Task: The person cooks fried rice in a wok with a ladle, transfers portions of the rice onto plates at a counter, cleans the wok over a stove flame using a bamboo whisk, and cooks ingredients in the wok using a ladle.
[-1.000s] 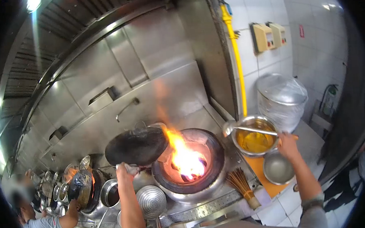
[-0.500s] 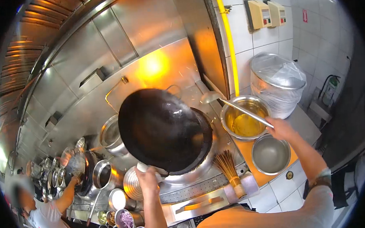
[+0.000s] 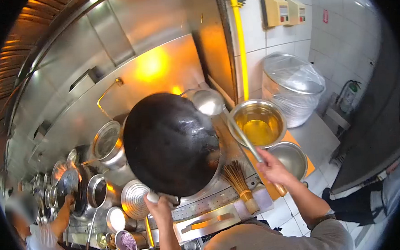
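Observation:
A large dark wok (image 3: 169, 144) is lifted and tilted over the stove, its inside facing me. My left hand (image 3: 159, 208) grips the wok by a white cloth wrapped at its near handle. In my right hand (image 3: 274, 168) is a long-handled ladle (image 3: 209, 102), its bowl at the wok's upper right rim. Under the ladle's shaft stands a steel bowl of yellow oil (image 3: 260, 131). A second steel bowl (image 3: 292, 158) sits nearer me, partly behind my right hand. Close to my left hand lies a perforated strainer (image 3: 134, 199).
A bamboo brush (image 3: 242, 188) lies on the stove's front edge. Left are a lidded pot (image 3: 106, 141), a saucepan (image 3: 97, 191) and a container of chopped purple onion (image 3: 126, 243). Another person (image 3: 38, 233) works at a flaming wok. A plastic-covered drum (image 3: 293, 86) stands at right.
The wok has risen slightly and tilted further towards me. My right hand has moved left and down, bringing the ladle's bowl from beside the oil bowl to the wok's rim.

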Demonstrator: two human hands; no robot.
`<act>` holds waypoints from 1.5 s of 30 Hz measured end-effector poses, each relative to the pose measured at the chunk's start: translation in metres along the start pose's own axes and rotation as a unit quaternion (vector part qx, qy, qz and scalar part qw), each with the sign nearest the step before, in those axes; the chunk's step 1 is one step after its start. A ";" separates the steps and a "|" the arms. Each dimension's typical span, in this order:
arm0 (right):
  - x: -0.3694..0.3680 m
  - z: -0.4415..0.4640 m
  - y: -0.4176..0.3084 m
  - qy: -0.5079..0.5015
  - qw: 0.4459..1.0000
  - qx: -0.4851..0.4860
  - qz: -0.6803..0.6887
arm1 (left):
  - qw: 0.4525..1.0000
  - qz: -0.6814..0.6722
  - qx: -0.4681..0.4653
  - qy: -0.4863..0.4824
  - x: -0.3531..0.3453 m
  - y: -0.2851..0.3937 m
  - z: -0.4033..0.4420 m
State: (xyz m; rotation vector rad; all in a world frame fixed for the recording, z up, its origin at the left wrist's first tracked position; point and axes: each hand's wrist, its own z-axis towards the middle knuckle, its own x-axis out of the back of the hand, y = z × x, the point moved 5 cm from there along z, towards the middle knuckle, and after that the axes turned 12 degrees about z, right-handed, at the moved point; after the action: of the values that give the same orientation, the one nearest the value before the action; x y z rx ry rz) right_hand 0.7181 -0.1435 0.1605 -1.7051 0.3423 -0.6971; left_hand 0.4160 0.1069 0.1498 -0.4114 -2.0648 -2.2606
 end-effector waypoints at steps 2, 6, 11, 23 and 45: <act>0.023 -0.028 0.006 0.039 0.994 -0.098 -0.006 | 0.998 -0.061 0.029 -0.017 0.007 -0.044 0.008; 0.052 -0.050 0.012 0.113 0.986 -0.092 -0.081 | 0.975 -0.186 0.123 -0.016 -0.005 -0.071 0.005; 0.039 -0.053 0.020 0.170 0.970 -0.034 -0.170 | 0.930 -0.267 0.240 -0.078 -0.040 -0.095 0.006; 0.003 -0.073 -0.005 0.179 0.951 -0.140 0.207 | 0.896 -0.289 0.314 -0.119 -0.072 -0.114 0.014; -0.090 0.098 0.030 -0.162 0.986 0.039 0.013 | 0.930 0.342 -0.010 0.132 0.066 -0.113 -0.116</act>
State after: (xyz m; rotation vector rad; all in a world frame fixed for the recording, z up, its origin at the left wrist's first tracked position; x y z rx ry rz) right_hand 0.7123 -0.0230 0.0967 -1.7029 0.1078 -0.3975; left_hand 0.3094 0.0134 0.0473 -0.6588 -1.4563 -1.7928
